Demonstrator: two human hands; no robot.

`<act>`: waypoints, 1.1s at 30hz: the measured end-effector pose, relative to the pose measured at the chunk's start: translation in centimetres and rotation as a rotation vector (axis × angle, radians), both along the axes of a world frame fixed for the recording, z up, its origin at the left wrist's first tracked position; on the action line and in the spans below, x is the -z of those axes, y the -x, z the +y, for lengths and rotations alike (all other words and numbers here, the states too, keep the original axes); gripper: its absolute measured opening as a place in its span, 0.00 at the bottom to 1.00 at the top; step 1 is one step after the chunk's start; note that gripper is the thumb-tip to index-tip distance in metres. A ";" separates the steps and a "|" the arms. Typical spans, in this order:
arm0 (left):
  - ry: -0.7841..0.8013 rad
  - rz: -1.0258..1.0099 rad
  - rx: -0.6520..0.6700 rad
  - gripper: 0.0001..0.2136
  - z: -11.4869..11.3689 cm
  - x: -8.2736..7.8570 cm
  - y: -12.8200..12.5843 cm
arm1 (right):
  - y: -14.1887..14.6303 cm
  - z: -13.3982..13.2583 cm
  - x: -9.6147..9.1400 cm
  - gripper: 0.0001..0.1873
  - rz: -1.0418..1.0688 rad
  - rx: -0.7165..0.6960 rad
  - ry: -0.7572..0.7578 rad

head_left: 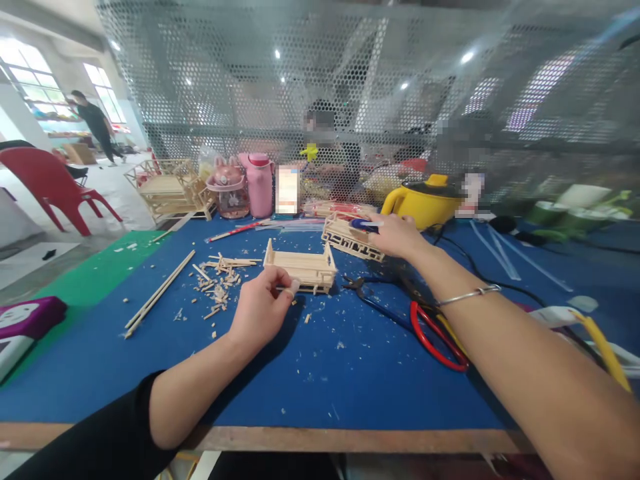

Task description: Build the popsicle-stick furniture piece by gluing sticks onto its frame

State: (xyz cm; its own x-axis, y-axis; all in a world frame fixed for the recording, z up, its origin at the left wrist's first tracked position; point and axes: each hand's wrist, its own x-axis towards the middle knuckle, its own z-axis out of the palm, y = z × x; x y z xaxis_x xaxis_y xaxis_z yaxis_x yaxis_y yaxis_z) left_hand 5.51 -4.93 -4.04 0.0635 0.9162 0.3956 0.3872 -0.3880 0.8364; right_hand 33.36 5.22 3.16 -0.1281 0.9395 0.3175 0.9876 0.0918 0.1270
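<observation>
On the blue work mat point(310, 373) stands a small bench-like model of pale wooden sticks point(300, 267), upright. My left hand point(263, 303) is at its front left corner, thumb and fingers pinched together. A whitish bit shows at the fingertips; what they pinch is unclear. Farther off to the right, my right hand point(397, 235) has its fingers closed at the end of a blue-and-white pen-like tool point(364, 225). That tool is over a second wooden stick model point(345, 239), which lies tilted. Pliers with dark blue handles point(383, 310) lie between my arms, beside red-handled cutters point(435, 343).
Cut stick pieces point(220, 283) and two long sticks point(160, 293) lie left. A pink flask point(259, 187), a lit phone point(287, 190) and a yellow pot point(425, 203) stand along a perforated metal screen point(240, 87). A purple-and-white object point(30, 320) sits at far left.
</observation>
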 end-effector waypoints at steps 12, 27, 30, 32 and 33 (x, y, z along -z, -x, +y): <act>0.068 -0.019 -0.001 0.07 -0.1 -0.5 0.0 | 4.0 -8.1 0.4 0.17 0.311 -0.487 -0.812; 0.281 -0.565 0.493 0.21 -0.9 -2.4 -0.7 | 9.5 -11.3 1.4 0.10 0.576 -0.903 -0.066; 0.349 -0.575 0.545 0.22 -1.1 -2.9 -0.3 | 9.8 -11.8 1.4 0.09 0.687 -0.771 0.077; 0.359 -0.563 0.559 0.21 -1.3 -2.8 -0.2 | 10.0 -12.3 1.5 0.09 0.755 -0.701 0.150; 0.357 -0.555 0.566 0.21 -1.5 -2.6 -0.2 | 10.1 -12.7 1.6 0.09 0.789 -0.674 0.170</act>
